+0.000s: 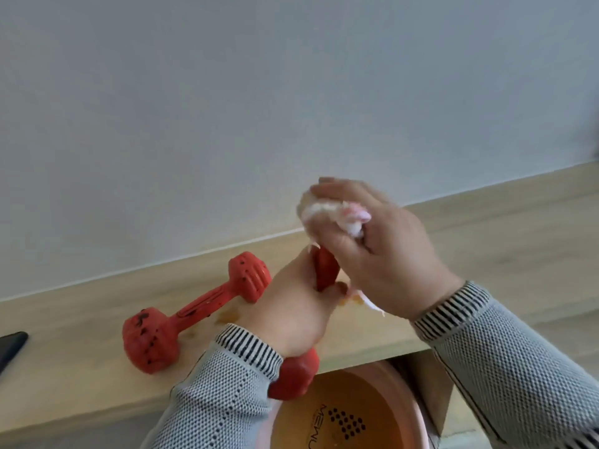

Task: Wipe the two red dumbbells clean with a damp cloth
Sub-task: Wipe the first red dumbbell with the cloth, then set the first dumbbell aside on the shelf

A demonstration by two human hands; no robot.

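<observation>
One red dumbbell [194, 311], marked with dark spots, lies on the wooden shelf [81, 361] at the left. My left hand [291, 299] grips the handle of the second red dumbbell [296, 379], holding it raised and tilted. Its near head shows below my wrist, and part of its shaft [325, 268] shows above my fingers. My right hand [376, 247] holds a bunched white and pink cloth [327, 213] over the dumbbell's far head, which the cloth hides.
A pink basin [402, 390] holding brownish water sits below the shelf's front edge. Brown wet stains [228, 315] mark the wood near the lying dumbbell. A dark object [11, 346] pokes in at the left edge. A pale wall rises behind the shelf.
</observation>
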